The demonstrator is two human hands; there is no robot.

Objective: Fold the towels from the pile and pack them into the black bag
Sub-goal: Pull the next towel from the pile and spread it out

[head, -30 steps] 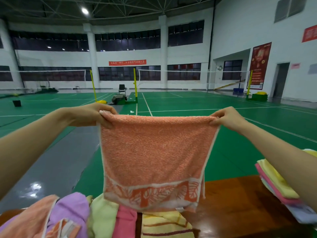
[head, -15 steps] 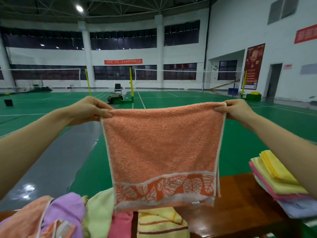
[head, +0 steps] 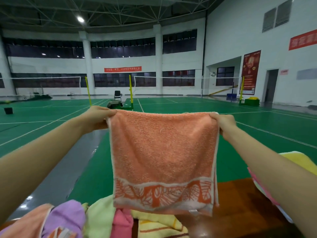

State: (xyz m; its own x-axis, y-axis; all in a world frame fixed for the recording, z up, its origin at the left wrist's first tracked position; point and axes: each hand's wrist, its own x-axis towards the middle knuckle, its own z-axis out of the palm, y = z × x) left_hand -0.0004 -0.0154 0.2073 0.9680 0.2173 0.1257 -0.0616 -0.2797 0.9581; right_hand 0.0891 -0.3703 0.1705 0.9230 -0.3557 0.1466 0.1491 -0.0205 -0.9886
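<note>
Orange towel (head: 163, 152): is being held up in the air by its two top corners, hanging flat above the near edge of the wooden table (head: 240, 203), its leaf-patterned border lowest.
Left hand (head: 97, 117): is being held out at arm's length, with the towel's top left corner being pinched between its curled fingers and thumb.
Right hand (head: 223, 121): is being held out level with the left, with the top right corner being gripped in its closed fingers.
Towel pile (head: 68, 219): is lying along the table's near left edge, below the hanging towel; peach, purple, green, pink and striped yellow cloths are being seen there.
Folded stack (head: 298, 160): is lying at the table's right edge, partly being hidden by the right forearm.
</note>
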